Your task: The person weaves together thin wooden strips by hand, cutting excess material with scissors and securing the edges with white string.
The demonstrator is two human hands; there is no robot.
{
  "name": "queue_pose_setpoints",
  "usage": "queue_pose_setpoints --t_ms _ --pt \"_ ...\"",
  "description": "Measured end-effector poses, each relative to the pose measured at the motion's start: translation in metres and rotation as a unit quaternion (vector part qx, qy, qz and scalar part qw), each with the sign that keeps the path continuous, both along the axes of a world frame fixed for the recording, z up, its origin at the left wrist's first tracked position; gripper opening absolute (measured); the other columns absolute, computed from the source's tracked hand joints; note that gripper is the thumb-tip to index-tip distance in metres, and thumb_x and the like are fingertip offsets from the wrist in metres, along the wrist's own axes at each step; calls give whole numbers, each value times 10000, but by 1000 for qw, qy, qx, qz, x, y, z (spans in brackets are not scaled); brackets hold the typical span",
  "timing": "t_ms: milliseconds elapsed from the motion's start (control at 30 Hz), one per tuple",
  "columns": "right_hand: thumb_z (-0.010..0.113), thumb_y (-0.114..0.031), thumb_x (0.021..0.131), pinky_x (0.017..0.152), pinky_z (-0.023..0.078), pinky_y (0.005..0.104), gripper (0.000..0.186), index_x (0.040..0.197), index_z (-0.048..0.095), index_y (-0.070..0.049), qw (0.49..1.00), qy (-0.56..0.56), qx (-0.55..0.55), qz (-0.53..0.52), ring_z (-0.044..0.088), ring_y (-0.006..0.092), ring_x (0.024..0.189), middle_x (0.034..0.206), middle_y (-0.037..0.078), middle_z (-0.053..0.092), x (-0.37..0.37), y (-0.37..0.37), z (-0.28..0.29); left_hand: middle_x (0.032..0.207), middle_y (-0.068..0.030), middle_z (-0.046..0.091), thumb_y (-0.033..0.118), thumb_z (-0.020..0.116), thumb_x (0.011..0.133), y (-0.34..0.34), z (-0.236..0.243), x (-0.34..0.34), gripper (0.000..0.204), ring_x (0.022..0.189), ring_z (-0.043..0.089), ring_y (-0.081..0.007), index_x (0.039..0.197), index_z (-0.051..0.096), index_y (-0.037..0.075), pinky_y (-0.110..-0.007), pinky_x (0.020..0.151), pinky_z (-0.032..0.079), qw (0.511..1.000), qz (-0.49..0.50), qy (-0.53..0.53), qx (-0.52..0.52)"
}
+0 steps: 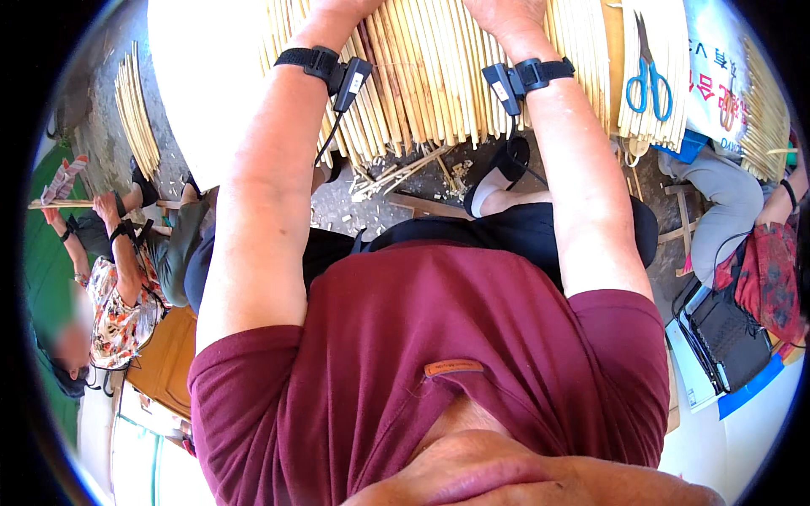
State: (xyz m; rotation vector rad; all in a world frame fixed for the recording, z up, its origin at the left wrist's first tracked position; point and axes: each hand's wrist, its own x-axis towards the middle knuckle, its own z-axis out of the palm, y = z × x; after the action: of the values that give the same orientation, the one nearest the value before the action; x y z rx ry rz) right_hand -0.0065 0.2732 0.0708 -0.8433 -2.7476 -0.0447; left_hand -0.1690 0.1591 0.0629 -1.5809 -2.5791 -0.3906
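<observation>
A wide row of pale yellow peeled sticks (430, 76) lies side by side in front of me, their near ends uneven. A few darker brown ones run among them on the left. My left hand (348, 7) rests over the left part of the row, and my right hand (510, 12) over its right part. Both are cut off by the top edge, so their fingers are hidden. Each wrist wears a black strap with a small black box and cable. Scissors (647, 80) with blue handles lie at the right on another bunch of sticks.
Loose stick pieces and shavings (401, 177) litter the floor below the row. At the left, a co-worker in a flowered shirt (122, 304) holds a stick; another bundle (137, 114) lies nearby. A second person's grey-clad leg (730, 211) and more sticks (764, 118) are at the right.
</observation>
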Motion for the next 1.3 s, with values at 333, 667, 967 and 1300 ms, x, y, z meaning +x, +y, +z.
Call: queue_pose_setpoints --t_ms 333,667,967,1300 --pt "485 -444 876 1089 112 576 648 1414 336 -114 993 -35 -115 -2 193 281 1389 1473 101 301 -5 0 15 1482 -159 263 482 484 891 -13 -2 -26 628 1384 192 -344 1415 337 167 -531 1097 193 997 -18 -64 -41" --pt "570 -263 868 1024 307 502 292 1140 601 -160 946 126 -297 35 482 231 1162 1268 65 529 64 -109 23 1029 -137 634 141 580 847 -131 11 82 212 1026 574 -293 1036 656 81 -389 888 468 982 12 -179 58" --pt "510 -241 864 1048 186 569 336 1180 589 -160 991 -16 -93 93 360 278 1292 1342 22 490 108 -187 15 939 -108 591 197 639 769 -117 14 114 164 988 542 -313 912 677 126 -435 852 449 990 53 -116 52" --pt "482 -370 910 1084 107 596 456 1336 454 -211 987 -40 -112 105 216 315 1381 1470 5 329 117 -194 11 756 -46 642 180 533 918 -124 3 60 183 703 588 -138 871 637 37 -316 656 480 772 120 -598 181"
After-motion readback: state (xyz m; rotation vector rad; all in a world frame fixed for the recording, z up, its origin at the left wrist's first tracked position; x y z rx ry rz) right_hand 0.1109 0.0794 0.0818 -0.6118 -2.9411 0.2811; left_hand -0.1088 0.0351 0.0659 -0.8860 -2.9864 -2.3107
